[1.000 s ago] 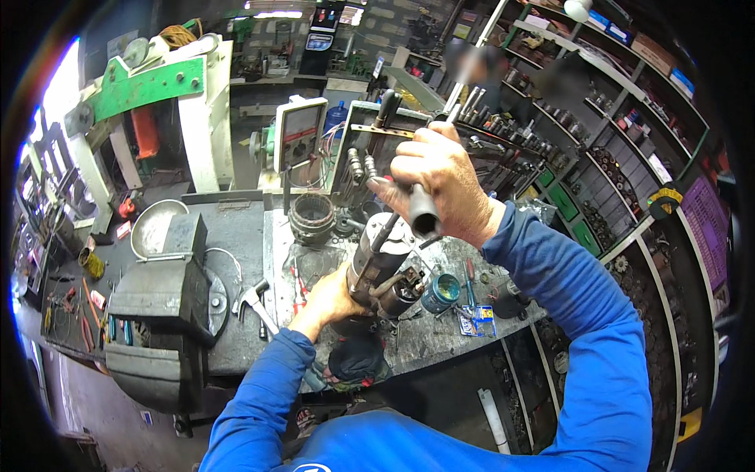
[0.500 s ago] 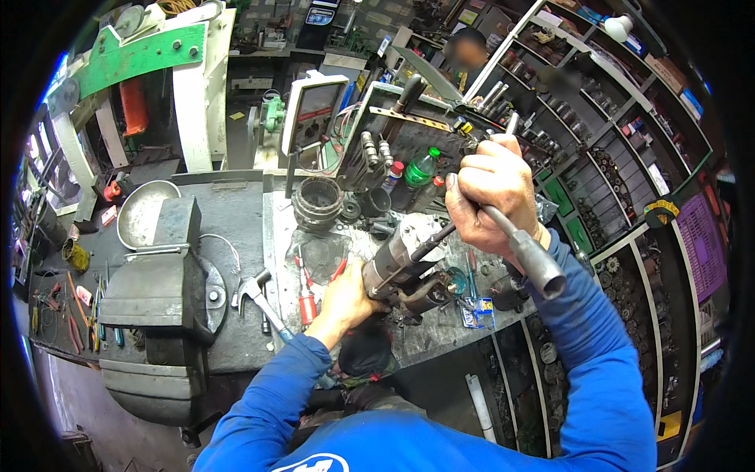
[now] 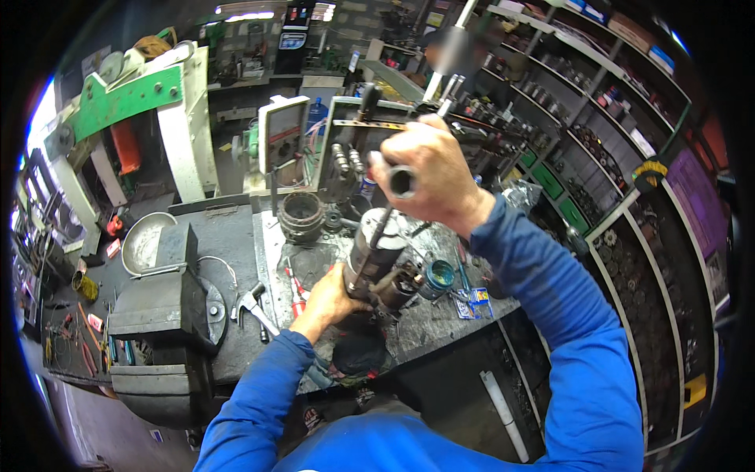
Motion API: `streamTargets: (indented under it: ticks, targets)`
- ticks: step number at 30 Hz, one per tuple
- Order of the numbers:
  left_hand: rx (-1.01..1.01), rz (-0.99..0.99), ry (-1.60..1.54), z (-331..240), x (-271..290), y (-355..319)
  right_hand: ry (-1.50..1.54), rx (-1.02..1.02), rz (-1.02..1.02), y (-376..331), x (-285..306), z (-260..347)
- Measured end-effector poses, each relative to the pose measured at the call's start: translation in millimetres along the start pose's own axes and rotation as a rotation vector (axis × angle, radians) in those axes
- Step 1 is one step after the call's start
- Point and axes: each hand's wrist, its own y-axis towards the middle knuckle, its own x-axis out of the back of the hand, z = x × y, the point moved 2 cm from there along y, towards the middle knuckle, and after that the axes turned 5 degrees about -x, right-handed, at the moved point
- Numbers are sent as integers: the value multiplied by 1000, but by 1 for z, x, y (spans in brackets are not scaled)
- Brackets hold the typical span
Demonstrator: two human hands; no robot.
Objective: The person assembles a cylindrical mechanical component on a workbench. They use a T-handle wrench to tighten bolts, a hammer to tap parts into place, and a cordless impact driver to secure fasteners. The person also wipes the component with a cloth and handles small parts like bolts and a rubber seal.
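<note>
A grey cylindrical starter motor stands tilted on the metal bench top, a smaller cylinder attached at its right side. My left hand is wrapped round its lower left side. My right hand is raised above the motor, closed round the crossbar of a T-handle socket wrench. One hollow end of the crossbar faces up toward me. From the fist, the wrench's shaft slants down to the motor; where its tip meets the motor is hard to make out. A dark rag lies below my left hand.
Left of the motor lie a claw hammer and a red-handled tool. A large bench vise stands farther left. Behind are a round metal housing and an open jar of teal paste. Parts shelves line the right.
My right hand has swung left and turned the wrench's crossbar, so its hollow end now points up at me. My left hand stays on the motor. The whole view has shifted slightly.
</note>
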Motion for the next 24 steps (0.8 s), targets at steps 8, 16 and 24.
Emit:
streamTargets:
  ticks: [8,16,24]
  targets:
    - [-124,-265,190,-1,-13,-26,-509,-349,-365,-126,71,-57]
    - [-55,-428,39,-53,-75,-87,508,-1461,-207,-398,-20,-26]
    - [34,-806,87,-88,-110,-41,929,-1528,-182,-440,-57,-67]
